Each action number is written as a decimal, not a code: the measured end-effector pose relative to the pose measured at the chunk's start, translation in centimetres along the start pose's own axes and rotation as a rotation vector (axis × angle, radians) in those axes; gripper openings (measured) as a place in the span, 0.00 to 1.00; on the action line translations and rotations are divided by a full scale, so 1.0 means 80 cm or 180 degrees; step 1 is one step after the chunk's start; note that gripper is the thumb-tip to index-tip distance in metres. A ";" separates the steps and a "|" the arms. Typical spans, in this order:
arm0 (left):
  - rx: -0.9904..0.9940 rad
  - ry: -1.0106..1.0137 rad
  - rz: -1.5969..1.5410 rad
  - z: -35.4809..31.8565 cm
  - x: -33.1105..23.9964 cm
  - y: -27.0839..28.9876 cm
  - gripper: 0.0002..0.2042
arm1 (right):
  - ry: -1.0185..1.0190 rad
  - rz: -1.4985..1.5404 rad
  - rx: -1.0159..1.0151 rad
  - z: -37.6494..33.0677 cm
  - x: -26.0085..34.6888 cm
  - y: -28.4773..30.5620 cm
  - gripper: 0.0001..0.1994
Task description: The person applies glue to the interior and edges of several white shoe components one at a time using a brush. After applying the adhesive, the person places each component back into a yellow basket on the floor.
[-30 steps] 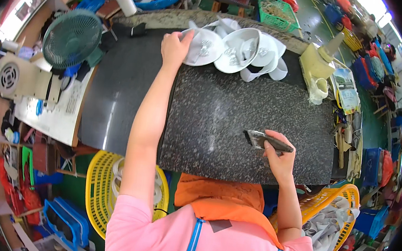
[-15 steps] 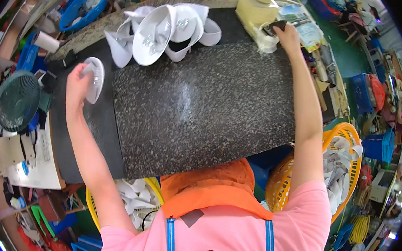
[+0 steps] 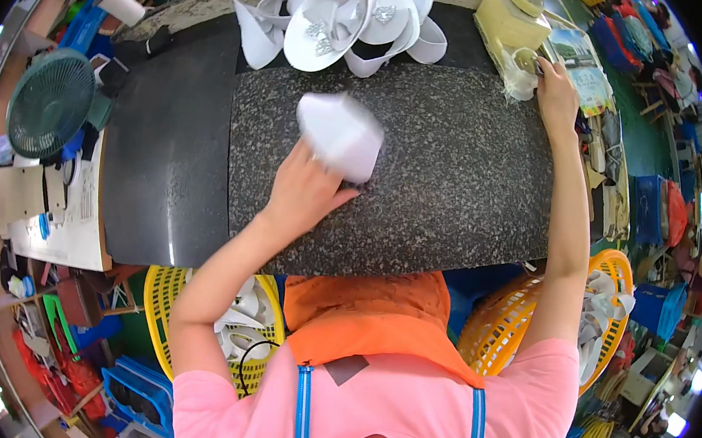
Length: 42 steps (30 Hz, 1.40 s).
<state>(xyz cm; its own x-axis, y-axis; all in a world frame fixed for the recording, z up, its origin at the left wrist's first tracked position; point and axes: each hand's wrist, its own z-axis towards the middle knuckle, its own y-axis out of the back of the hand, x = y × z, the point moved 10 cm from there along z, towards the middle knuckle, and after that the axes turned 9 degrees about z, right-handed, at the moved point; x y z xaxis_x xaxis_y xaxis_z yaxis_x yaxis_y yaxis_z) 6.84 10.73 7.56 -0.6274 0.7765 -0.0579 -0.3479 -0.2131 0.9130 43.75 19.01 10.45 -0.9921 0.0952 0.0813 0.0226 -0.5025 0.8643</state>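
A: Where is the white piece (image 3: pixel 338 129), and how is it turned?

B: It is held over the speckled bench (image 3: pixel 455 187), left of its middle. The long axis is slanted from far left to near right, and a plain face is shown upward. It is blurred, so which end is the front cannot be told.

A: How is it gripped?

B: By its near side in the left hand (image 3: pixel 301 193), with the thumb spread to the right and the fingertips hidden. In the right hand (image 3: pixel 556 91), a mostly hidden dark tool (image 3: pixel 540 67) is pinched by curled fingers at the yellow pot (image 3: pixel 504 31).

A: What can be counted?

B: One piece in hand, one pot, two baskets: a yellow basket (image 3: pixel 154 327) near left, an orange basket (image 3: pixel 499 343) near right. The far pile (image 3: pixel 327 27) is too overlapped to be counted.

A: And room?

B: Bare speckled surface is seen rightward to the edge; leftward, a smooth dark panel (image 3: pixel 168 142) is reached.
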 end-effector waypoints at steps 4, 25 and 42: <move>-0.0407 0.0139 0.0147 0.051 0.016 -0.015 0.30 | -0.0094 0.0149 -0.0054 -0.003 0.005 0.008 0.15; 0.0036 -0.0806 0.0694 0.017 -0.014 -0.014 0.13 | -0.2146 0.5767 0.0234 -0.088 0.032 0.007 0.15; -0.0190 -0.0334 -0.0024 -0.054 -0.039 -0.005 0.19 | 0.0413 0.3135 0.1085 -0.120 0.318 0.003 0.11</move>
<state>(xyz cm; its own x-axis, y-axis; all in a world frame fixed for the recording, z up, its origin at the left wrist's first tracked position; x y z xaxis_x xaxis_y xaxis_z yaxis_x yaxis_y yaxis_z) 5.92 5.86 5.61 -0.5493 0.8354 -0.0193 -0.3953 -0.2394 0.8868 17.32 13.11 7.96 -0.5215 -0.3271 0.7880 0.8404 -0.0374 0.5407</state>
